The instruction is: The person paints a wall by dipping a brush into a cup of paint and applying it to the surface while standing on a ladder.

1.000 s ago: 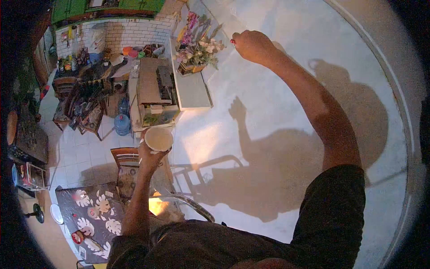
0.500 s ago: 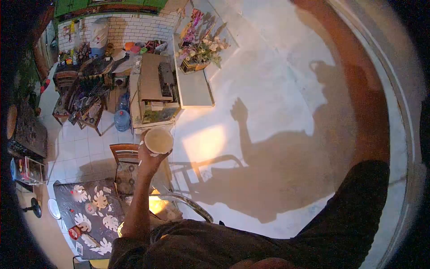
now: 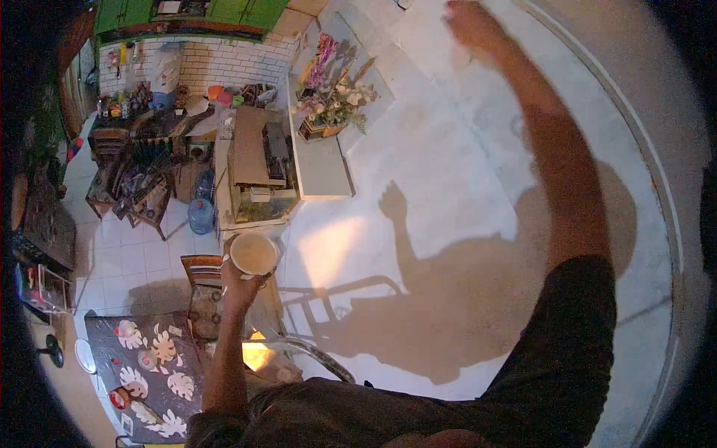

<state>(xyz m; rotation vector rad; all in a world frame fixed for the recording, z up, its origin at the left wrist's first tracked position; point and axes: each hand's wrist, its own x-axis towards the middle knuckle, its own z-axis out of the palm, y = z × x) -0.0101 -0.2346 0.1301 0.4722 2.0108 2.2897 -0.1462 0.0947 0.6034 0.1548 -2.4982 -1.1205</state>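
The left hand is closed from below around a small round cream-coloured container, a tub or bowl with its open mouth facing up; the fingers wrap its lower wall and base. The container sits held out in front of the body, over the wooden chair seen far beneath it. The contents look pale and flat; what they are cannot be told.

The right hand is raised high against the pale plastered wall, touching or nearly touching it. It is blurred; whether it is open or holds anything cannot be told.

Judgement on handling: the container appears light, one hand bearing it with ease, and stiff-walled. With no lid, it spills if tipped, so it is best held level, cupped under the base with the fingers up the side as now.

Further out: a white wall shelf carries a basket of mixed flowers. Below lie a dark leaf-patterned tablecloth, a blue water bottle on the tiled floor, and a cluttered counter before a white brick wall.
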